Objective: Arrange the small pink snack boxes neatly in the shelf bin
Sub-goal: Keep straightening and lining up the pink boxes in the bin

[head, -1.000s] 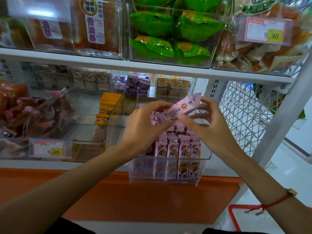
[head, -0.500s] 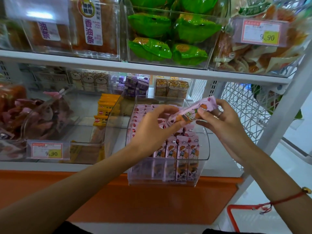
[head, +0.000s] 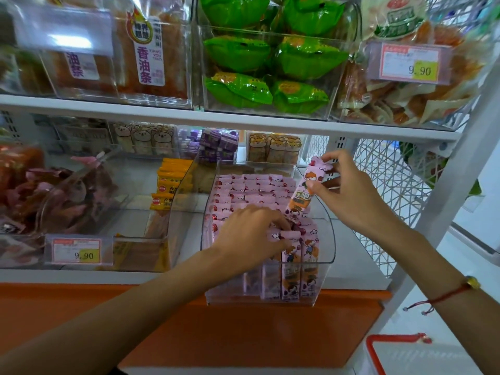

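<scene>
A clear plastic shelf bin (head: 328, 239) stands on the lower shelf, filled with rows of upright small pink snack boxes (head: 243, 189). My right hand (head: 349, 196) pinches one pink snack box (head: 307, 190) by its top and side, holding it tilted over the bin's right front part. My left hand (head: 250, 235) rests palm down on the boxes at the front of the bin, fingertips pressed among them near the lower end of the held box. Whether those fingers grip a box is hidden.
Left of the bin stand yellow packets (head: 171, 182) and a bin of reddish snacks with a 9.90 price tag (head: 78, 253). Green packets (head: 270, 63) sit on the shelf above. A white wire mesh panel (head: 392, 180) closes the right side. A red basket handle (head: 389, 345) lies below right.
My left hand let go of the box and dropped onto the boxes in the bin. My right hand turned the held box from nearly level to steeply tilted.
</scene>
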`<state>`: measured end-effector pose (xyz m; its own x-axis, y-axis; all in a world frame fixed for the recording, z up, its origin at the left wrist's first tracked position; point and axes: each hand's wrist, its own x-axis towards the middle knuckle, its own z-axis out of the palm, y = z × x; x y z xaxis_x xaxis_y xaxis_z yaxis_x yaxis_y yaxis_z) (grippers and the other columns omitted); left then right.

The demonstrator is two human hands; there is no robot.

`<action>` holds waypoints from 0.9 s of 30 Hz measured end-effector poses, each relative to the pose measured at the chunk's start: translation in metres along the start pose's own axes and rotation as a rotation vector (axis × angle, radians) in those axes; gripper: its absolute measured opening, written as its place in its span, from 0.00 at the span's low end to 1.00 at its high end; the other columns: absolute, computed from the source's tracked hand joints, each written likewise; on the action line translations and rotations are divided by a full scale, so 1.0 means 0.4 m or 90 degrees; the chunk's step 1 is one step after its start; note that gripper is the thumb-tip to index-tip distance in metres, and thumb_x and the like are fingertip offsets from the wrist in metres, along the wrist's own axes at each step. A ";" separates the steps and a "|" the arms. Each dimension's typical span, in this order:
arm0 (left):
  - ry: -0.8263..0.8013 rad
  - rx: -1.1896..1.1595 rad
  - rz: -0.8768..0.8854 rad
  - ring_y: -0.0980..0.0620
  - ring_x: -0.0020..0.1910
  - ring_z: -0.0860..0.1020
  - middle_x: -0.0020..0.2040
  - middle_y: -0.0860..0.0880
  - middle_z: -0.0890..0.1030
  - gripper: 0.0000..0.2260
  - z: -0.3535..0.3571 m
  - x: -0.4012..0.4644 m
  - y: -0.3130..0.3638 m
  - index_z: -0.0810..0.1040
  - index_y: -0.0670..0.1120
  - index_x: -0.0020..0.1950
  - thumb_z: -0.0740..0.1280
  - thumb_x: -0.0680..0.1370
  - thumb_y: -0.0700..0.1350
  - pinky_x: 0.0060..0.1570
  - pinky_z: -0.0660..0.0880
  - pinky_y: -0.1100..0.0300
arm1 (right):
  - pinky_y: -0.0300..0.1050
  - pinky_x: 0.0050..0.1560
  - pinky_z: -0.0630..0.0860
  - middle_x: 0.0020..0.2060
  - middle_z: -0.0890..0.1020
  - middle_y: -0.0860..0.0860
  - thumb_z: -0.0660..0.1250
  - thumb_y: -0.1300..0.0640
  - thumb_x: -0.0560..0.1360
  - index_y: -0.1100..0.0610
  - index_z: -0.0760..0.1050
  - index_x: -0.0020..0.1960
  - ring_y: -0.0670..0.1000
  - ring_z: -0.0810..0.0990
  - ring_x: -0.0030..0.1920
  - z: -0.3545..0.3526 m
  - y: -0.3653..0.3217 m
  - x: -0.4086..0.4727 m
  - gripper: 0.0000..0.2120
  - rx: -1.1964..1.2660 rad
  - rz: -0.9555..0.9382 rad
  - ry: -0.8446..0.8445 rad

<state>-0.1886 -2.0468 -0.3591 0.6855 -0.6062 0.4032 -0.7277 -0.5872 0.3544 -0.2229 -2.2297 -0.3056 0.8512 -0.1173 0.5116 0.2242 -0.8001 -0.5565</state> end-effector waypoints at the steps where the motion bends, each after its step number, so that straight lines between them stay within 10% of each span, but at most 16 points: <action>1: 0.004 -0.019 -0.003 0.57 0.51 0.78 0.54 0.57 0.82 0.12 -0.002 -0.003 -0.002 0.80 0.53 0.55 0.71 0.74 0.55 0.53 0.74 0.60 | 0.35 0.39 0.72 0.50 0.73 0.45 0.67 0.53 0.76 0.48 0.62 0.57 0.41 0.78 0.41 -0.001 -0.001 0.006 0.16 -0.016 -0.005 -0.028; 13: -0.013 -0.053 -0.025 0.59 0.48 0.79 0.51 0.56 0.83 0.12 0.000 -0.012 -0.016 0.79 0.53 0.57 0.70 0.75 0.54 0.51 0.78 0.60 | 0.44 0.51 0.69 0.51 0.78 0.47 0.71 0.54 0.71 0.49 0.80 0.50 0.48 0.70 0.53 0.088 0.009 0.009 0.07 -0.461 -0.249 -0.257; 27: -0.040 0.003 -0.038 0.57 0.58 0.74 0.59 0.57 0.79 0.18 -0.037 -0.010 -0.044 0.78 0.54 0.62 0.72 0.73 0.54 0.52 0.71 0.62 | 0.42 0.49 0.64 0.52 0.77 0.45 0.66 0.43 0.75 0.46 0.79 0.54 0.46 0.68 0.55 0.069 -0.006 -0.050 0.11 -0.397 -0.206 -0.214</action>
<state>-0.1787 -2.0259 -0.3544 0.7278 -0.6027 0.3273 -0.6856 -0.6261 0.3716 -0.2273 -2.2093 -0.3324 0.9095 0.2839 0.3038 0.2631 -0.9587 0.1082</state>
